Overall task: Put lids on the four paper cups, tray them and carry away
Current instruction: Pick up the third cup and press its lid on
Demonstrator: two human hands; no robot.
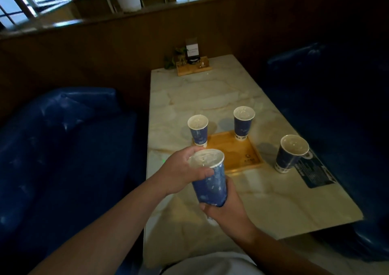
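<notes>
I hold a blue paper cup (210, 186) in the air above the near part of the marble table (263, 201). My right hand (227, 209) grips its lower body from below. My left hand (183, 169) curls round its rim, where a clear lid (205, 158) sits. A wooden tray (237, 154) lies just beyond. One blue cup (198, 130) stands at the tray's far left corner, another (243, 123) at its far right corner. A third cup (291, 153) stands on the table to the right of the tray. Whether those three carry lids is unclear.
A dark printed card (315, 173) lies on the table near the right cup. At the far end stands a wooden holder (193, 67) with a sign and a small plant. Blue benches (63, 148) flank the table on both sides, with a wooden partition behind.
</notes>
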